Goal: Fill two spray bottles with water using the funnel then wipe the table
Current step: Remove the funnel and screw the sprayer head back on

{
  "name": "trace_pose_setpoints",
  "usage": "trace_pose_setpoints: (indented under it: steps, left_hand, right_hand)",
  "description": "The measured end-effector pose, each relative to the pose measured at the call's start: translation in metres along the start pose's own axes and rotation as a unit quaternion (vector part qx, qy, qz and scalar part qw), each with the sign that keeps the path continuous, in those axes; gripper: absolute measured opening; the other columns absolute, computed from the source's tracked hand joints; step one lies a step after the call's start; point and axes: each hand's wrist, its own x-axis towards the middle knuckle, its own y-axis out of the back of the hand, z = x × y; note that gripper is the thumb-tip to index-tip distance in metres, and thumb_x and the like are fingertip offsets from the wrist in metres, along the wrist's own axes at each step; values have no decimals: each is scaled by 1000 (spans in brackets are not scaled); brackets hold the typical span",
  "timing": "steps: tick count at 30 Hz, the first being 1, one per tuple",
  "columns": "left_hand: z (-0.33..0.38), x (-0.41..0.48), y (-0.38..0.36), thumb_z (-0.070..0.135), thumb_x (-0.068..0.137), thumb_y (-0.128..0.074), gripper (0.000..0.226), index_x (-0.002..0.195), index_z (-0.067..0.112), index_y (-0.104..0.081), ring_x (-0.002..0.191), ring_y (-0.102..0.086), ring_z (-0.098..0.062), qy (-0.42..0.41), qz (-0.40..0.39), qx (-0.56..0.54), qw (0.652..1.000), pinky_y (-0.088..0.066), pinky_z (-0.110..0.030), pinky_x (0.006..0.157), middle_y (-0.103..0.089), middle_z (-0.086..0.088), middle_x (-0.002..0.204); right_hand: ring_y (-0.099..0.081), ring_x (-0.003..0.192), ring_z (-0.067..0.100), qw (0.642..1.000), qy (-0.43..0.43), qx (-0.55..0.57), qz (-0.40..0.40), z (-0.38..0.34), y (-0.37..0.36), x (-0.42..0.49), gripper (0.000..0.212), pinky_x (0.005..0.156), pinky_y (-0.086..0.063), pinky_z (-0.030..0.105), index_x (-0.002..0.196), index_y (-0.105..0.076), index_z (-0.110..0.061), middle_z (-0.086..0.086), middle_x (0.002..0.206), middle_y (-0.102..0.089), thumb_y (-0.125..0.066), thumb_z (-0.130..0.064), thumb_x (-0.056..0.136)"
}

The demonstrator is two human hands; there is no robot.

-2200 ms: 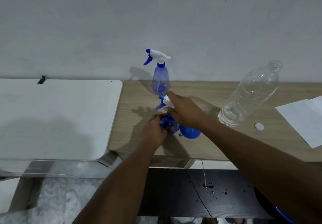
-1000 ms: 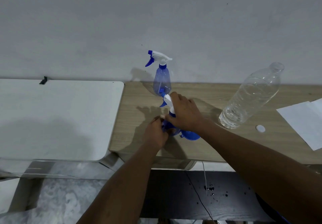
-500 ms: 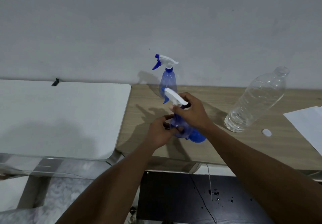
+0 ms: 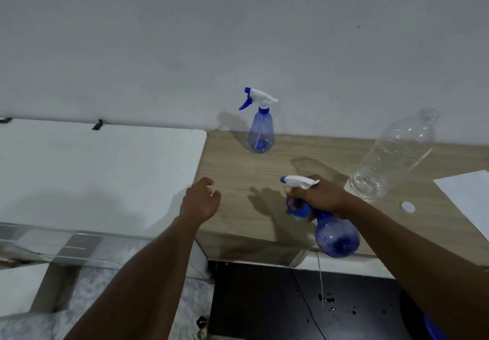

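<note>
Since half a second ago, left hand (image 4: 200, 202) has let go of the nearer blue translucent plastic spray bottle (image 4: 335, 235) and moved left; it now hovers over the seam between white tabletop (image 4: 92, 170) and wood-grain table (image 4: 238, 181), fingers loosely curled, holding nothing. Second blue spray bottle with white trigger head (image 4: 260, 133) stands upright at the wall. Right hand (image 4: 318, 195) is wrapped around the nearer bottle's neck below its white head, bottle lifted and tilted over the table's front edge. Clear plastic water bottle (image 4: 391, 157) stands uncapped, its white round cap (image 4: 407, 206) just beside. White paper sheet (image 4: 468, 199) lies at the right edge.
</note>
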Motion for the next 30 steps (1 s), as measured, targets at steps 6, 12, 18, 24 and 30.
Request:
trace_pose_setpoints:
  steps: [6, 12, 18, 24, 30]
  left_hand:
    - [3, -1, -5, 25, 88, -65, 34, 122, 21, -61, 107, -64, -20, -23, -10, 6, 1000, -46, -27, 89, -68, -1, 114]
    - [5, -1, -11, 25, 86, -65, 34, 121, 23, -62, 104, -65, -19, -46, -13, 20, 999, -50, -29, 91, -69, -2, 114]
    - [8, -1, -10, 27, 87, -66, 35, 121, 23, -62, 104, -66, -20, -55, -6, 27, 998, -50, -30, 90, -69, -3, 116]
    - [14, 1, -10, 28, 85, -65, 33, 118, 26, -62, 97, -66, -18, -55, -14, 18, 998, -48, -26, 85, -70, -1, 113]
    - [25, 9, -6, 25, 86, -65, 35, 121, 24, -61, 100, -67, -21, -68, -16, 19, 997, -47, -26, 85, -69, -3, 116]
  right_hand:
    - [-61, 62, 21, 997, -2, -62, 44, 2, -5, -9, 28, 47, -51, 30, 77, -67, -4, 11, 65, -64, -62, -26, 94]
    - [-61, 58, 21, 996, 13, -81, 32, -3, 0, -10, 39, 47, -51, 32, 83, -69, 6, 14, 66, -67, -65, -31, 93]
    - [-63, 58, 21, 996, 26, -78, 25, -6, -1, -10, 34, 46, -52, 31, 79, -70, 0, 21, 73, -69, -66, -31, 93]
    - [-71, 62, 24, 998, 21, -51, 10, -12, -6, -4, 19, 49, -52, 33, 96, -63, -14, 18, 78, -71, -66, -32, 93]
    - [-64, 71, 22, 987, 137, -18, 85, -33, 1, 8, 31, 63, -47, 40, 91, -59, -6, 11, 81, -73, -67, -35, 88]
